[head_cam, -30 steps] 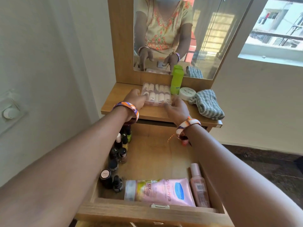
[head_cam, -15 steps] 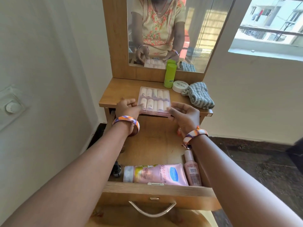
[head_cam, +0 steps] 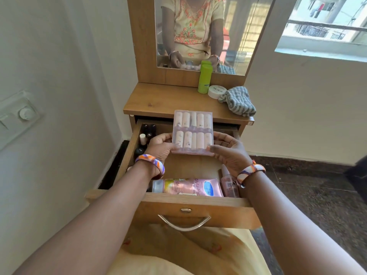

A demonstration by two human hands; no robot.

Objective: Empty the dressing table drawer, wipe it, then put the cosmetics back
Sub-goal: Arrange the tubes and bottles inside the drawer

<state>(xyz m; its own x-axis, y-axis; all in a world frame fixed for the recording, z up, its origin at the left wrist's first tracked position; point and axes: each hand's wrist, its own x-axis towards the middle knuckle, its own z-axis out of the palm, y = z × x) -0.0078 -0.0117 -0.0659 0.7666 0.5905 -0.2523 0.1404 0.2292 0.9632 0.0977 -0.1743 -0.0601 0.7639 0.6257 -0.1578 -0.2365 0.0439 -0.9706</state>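
Observation:
A clear pink case of several small pale bottles hangs over the open wooden drawer. My left hand grips its left edge and my right hand grips its right edge. In the drawer, a pink tube lies along the front wall with a pink pump bottle at its right. Several dark nail polish bottles stand along the left wall. On the tabletop stand a green bottle, a white jar and a striped grey cloth.
A mirror rises behind the tabletop and reflects a person's torso and hands. A white wall with a switch plate is on the left. A window is at the upper right, dark stone floor at the right.
Both hands lifted the case off the tabletop and drew it toward me, so it now hangs over the drawer. The view has tilted down and shows the drawer handle.

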